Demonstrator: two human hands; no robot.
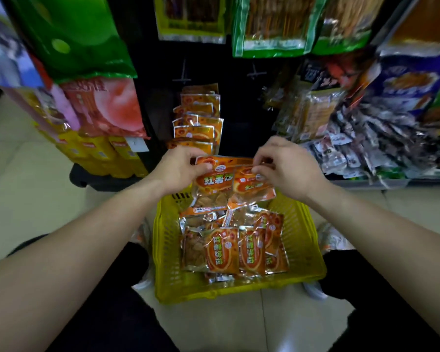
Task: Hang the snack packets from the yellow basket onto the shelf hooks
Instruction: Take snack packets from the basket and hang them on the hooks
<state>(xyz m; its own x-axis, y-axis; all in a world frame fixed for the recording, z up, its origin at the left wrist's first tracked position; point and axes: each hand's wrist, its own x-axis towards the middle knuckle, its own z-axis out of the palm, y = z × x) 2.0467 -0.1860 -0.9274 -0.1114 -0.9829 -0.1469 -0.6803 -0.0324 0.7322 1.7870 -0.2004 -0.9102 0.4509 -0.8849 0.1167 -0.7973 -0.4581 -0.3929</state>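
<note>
A yellow plastic basket (305, 252) stands on the floor between my knees, with several orange snack packets (222, 250) lying in it. My left hand (178, 171) pinches the top edge of one orange packet (212, 184) held above the basket's far end. My right hand (287, 168) pinches the top of a second orange packet (252, 188) that overlaps the first. Behind my hands, a column of matching orange packets (197, 118) hangs on a hook of the dark shelf. A bare hook (255, 72) shows to the right of that column.
Green and red bags (87, 72) hang at the upper left, with yellow boxes (99, 151) below them. Small dark and silver packets (381, 146) fill a bin on the right. Larger packets (272, 24) hang overhead. Pale tiled floor surrounds the basket.
</note>
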